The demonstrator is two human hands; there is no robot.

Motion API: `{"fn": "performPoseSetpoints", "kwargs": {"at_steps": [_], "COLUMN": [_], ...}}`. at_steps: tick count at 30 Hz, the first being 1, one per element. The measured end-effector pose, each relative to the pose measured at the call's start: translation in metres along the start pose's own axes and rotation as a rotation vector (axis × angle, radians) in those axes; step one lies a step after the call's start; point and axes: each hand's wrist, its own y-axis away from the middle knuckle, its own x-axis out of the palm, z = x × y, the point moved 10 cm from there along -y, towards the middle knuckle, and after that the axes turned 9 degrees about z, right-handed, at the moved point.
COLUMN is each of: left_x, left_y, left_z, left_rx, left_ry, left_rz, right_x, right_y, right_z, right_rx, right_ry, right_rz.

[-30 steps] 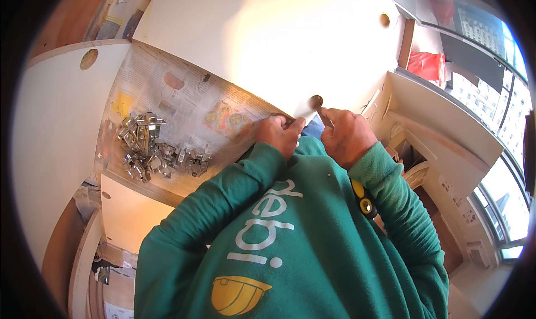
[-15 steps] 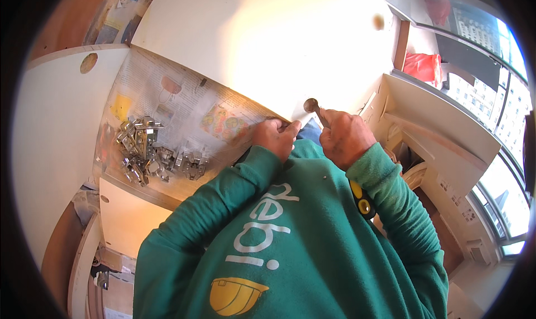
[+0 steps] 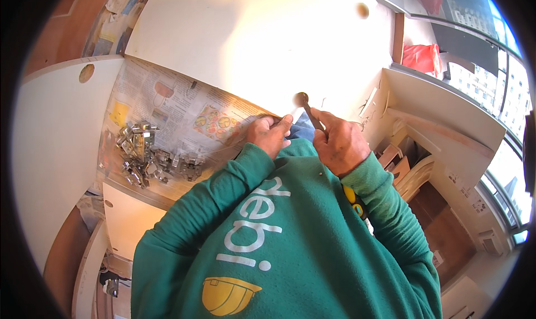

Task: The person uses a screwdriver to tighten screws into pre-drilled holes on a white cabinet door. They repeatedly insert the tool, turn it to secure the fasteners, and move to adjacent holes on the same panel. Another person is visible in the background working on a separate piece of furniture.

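Observation:
My right hand (image 3: pixel 341 146) is wrapped round the handle of a hammer (image 3: pixel 304 102). The hammer's round dark head is over the near edge of a large pale board (image 3: pixel 268 56). To its left, my left hand (image 3: pixel 268 136) is closed at the board's near edge, thumb pressed toward the fingers. What it pinches there is too small and partly hidden to make out. A pile of metal cabinet hinges (image 3: pixel 142 157) lies on newspaper (image 3: pixel 162 93) left of my left hand.
An upright white panel (image 3: pixel 67 129) with a round hole stands at far left. Another pale panel (image 3: pixel 134 216) is below the hinges. At right are a white cabinet frame (image 3: pixel 441 118), a red bag (image 3: pixel 421 59) on a ledge, and windows (image 3: pixel 505 84).
The hammer head has shifted slightly left and up in the view, with my right hand moving left too. My left hand has shifted slightly left and stays closed at the board's edge.

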Motion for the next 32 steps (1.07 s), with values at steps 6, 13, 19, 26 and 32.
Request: {"fn": "performPoseSetpoints", "kwargs": {"at_steps": [6, 13, 19, 26, 32], "left_x": [0.000, -0.003, -0.002, -0.004, -0.003], "left_y": [0.002, -0.004, 0.004, -0.001, 0.003], "left_z": [0.001, 0.004, -0.003, -0.002, 0.002], "left_rx": [0.023, 0.058, 0.055, 0.125, 0.140], "left_ry": [0.021, -0.023, -0.045, -0.075, -0.020], "left_rz": [-0.039, -0.069, -0.085, -0.115, -0.147], "right_x": [0.014, 0.016, 0.006, 0.009, 0.008], "right_y": [-0.012, -0.013, -0.019, -0.018, -0.024], "right_z": [-0.003, 0.002, 0.003, -0.006, -0.009], "right_rx": [0.023, 0.046, 0.046, -0.014, -0.057], "right_ry": [0.235, 0.390, 0.461, 0.475, 0.553], "right_rz": [0.085, 0.169, 0.176, 0.189, 0.201]}}
